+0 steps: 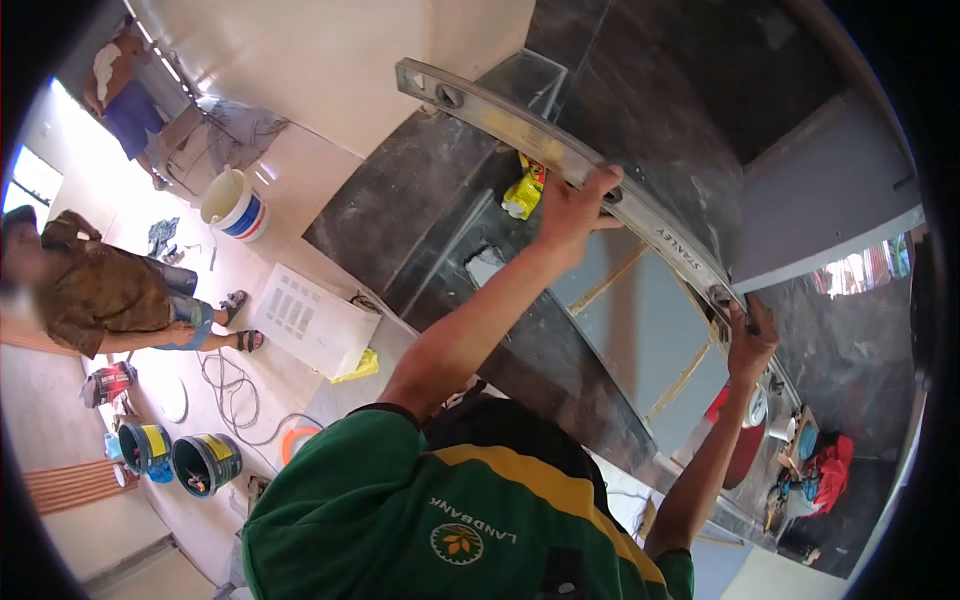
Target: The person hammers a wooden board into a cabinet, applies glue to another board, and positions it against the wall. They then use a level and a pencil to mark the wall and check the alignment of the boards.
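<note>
A long metal Stanley spirit level (665, 238) runs diagonally across the dark stone-look countertop (390, 190). My left hand (572, 218) grips it near its middle, thumb and fingers pressed on its edges. Closer to its lower right end, my right hand (752, 345) has its fingers closed on the level. A crumpled yellow packet (522, 192) lies on the dark surface close to my left hand. Between my arms is a rectangular opening with a grey panel (625, 320) and thin wooden strips. A small white patch (485, 265) lies left of my left forearm.
A grey panel (820, 200) juts out at right. Red cloth (832, 472) and small items sit at lower right. Across the floor are a white bucket (235, 205), a white box-like unit (310, 315), dark buckets (207, 465) and cable. One person (110, 290) stands left; another (125, 90) is farther back.
</note>
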`<state>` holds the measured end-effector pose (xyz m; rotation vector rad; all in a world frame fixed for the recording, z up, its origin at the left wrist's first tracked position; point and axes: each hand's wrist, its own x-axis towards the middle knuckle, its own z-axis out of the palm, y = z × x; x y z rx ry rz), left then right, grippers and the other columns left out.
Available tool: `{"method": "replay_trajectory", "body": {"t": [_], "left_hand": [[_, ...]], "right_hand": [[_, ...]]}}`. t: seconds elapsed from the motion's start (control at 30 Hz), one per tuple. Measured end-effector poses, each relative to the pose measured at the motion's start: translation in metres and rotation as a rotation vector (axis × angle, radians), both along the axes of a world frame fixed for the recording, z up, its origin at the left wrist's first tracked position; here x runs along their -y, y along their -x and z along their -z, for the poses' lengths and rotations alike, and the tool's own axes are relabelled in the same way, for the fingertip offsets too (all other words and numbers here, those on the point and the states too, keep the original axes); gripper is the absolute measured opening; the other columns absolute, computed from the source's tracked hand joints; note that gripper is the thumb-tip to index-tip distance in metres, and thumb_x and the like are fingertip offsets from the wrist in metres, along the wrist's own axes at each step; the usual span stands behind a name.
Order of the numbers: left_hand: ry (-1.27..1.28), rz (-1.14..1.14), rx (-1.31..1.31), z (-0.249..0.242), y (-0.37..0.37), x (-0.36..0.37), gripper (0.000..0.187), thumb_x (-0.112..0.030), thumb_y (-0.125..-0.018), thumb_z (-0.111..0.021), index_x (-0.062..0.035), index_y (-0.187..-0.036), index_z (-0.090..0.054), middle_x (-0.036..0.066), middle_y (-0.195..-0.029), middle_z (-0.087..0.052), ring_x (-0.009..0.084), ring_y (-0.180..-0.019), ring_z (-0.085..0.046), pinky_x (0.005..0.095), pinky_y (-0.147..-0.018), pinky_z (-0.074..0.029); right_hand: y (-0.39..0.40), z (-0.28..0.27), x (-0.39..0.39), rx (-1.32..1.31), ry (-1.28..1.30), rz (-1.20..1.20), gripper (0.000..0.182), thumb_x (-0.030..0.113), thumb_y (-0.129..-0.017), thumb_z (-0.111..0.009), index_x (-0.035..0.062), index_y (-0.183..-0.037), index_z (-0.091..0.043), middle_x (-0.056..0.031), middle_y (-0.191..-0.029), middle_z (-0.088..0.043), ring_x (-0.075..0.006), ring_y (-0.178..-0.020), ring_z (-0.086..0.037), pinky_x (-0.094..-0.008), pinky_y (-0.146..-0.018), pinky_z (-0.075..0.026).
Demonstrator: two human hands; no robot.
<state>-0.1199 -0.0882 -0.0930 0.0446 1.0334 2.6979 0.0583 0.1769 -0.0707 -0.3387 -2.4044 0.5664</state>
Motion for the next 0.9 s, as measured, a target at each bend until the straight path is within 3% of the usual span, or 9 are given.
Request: {"method": "replay_trajectory", "body": {"t": [0.23,0.33,0.43,0.53,0.57,0.63,0.77,0.83,0.9], "left_hand": [[0.024,0.019,-0.1,0.012,0.001,0.0,0.052,-0.029,-0.08,-0.078,0.0041,-0.11,-0.051,0.015,-0.103,-0.061,0.0305,-0.088,-0.067,0.0436,-0.072,-0.061],[0.138,-0.036,-0.189,0.012,0.005,0.004,0.056,-0.037,-0.083,-0.074,0.0074,-0.109,-0.052,0.018,-0.1,-0.062,0.0324,-0.086,-0.068,0.0434,-0.072,-0.061],[0.226,0.032,0.105,0.01,0.018,0.02,0.082,-0.06,-0.087,-0.055,0.0103,-0.125,-0.039,0.028,-0.113,-0.054,0.039,-0.089,-0.066,0.0488,-0.077,-0.059],[0.199,0.163,0.06,0.004,0.027,0.047,0.082,-0.064,-0.085,-0.055,0.0119,-0.113,-0.049,0.027,-0.105,-0.059,0.0344,-0.087,-0.068,0.0433,-0.07,-0.061],[0.19,0.154,0.031,0.008,0.032,0.052,0.082,-0.064,-0.085,-0.055,0.0119,-0.113,-0.049,0.027,-0.105,-0.059,0.0344,-0.087,-0.068,0.0433,-0.07,-0.061],[0.111,0.095,0.126,0.016,0.043,0.057,0.086,-0.062,-0.086,-0.055,0.0069,-0.132,-0.033,0.027,-0.12,-0.05,0.0405,-0.094,-0.065,0.0508,-0.079,-0.058],[0.05,0.113,0.051,0.008,0.043,0.058,0.079,-0.054,-0.087,-0.061,0.0063,-0.131,-0.035,0.023,-0.124,-0.048,0.0407,-0.094,-0.065,0.0501,-0.078,-0.059],[0.219,0.117,-0.116,0.009,0.038,0.054,0.073,-0.049,-0.085,-0.067,0.0106,-0.12,-0.042,0.025,-0.111,-0.057,0.0357,-0.087,-0.068,0.0426,-0.072,-0.062],[0.2,0.106,-0.119,0.009,0.035,0.051,0.071,-0.046,-0.085,-0.068,0.0104,-0.12,-0.041,0.025,-0.112,-0.057,0.0357,-0.089,-0.068,0.0424,-0.072,-0.062]], "right_hand": [[0.0,-0.002,-0.004,-0.075,0.012,-0.051,0.033,0.015,-0.083,-0.074,0.0014,-0.112,-0.067,-0.012,-0.092,-0.067,-0.0152,-0.081,-0.059,-0.0296,-0.072,-0.046],[-0.001,-0.008,0.004,-0.058,0.066,-0.03,0.034,0.016,-0.082,-0.075,0.0015,-0.112,-0.068,-0.0115,-0.09,-0.067,-0.0153,-0.079,-0.059,-0.0303,-0.072,-0.046],[-0.007,-0.003,-0.002,0.013,0.033,0.071,0.034,0.014,-0.081,-0.075,0.0008,-0.112,-0.068,-0.0117,-0.093,-0.067,-0.0155,-0.082,-0.06,-0.0295,-0.072,-0.047],[0.001,-0.001,-0.003,-0.022,0.006,0.061,0.033,0.012,-0.08,-0.074,0.0016,-0.111,-0.068,-0.0116,-0.096,-0.068,-0.0159,-0.086,-0.063,-0.0282,-0.075,-0.048],[0.0,-0.004,0.002,0.001,-0.028,0.073,0.034,0.011,-0.078,-0.075,0.0014,-0.11,-0.068,-0.0123,-0.097,-0.068,-0.0175,-0.086,-0.063,-0.0294,-0.076,-0.048],[-0.003,-0.007,0.01,-0.011,-0.065,0.087,0.036,0.009,-0.073,-0.078,0.0018,-0.107,-0.069,-0.0139,-0.09,-0.065,-0.0212,-0.079,-0.06,-0.0324,-0.074,-0.047],[0.002,-0.004,0.01,-0.162,-0.165,0.033,0.036,0.007,-0.069,-0.079,0.0027,-0.104,-0.07,-0.0124,-0.081,-0.061,-0.0227,-0.072,-0.055,-0.0346,-0.069,-0.045],[0.001,-0.006,0.015,-0.1,-0.021,0.061,0.036,0.01,-0.069,-0.081,0.002,-0.103,-0.07,-0.0099,-0.081,-0.06,-0.0228,-0.072,-0.054,-0.0334,-0.068,-0.044],[0.002,-0.006,0.01,-0.118,-0.015,0.042,0.037,0.013,-0.07,-0.081,0.0015,-0.103,-0.07,-0.0094,-0.081,-0.06,-0.0221,-0.072,-0.054,-0.0329,-0.067,-0.044]]}}
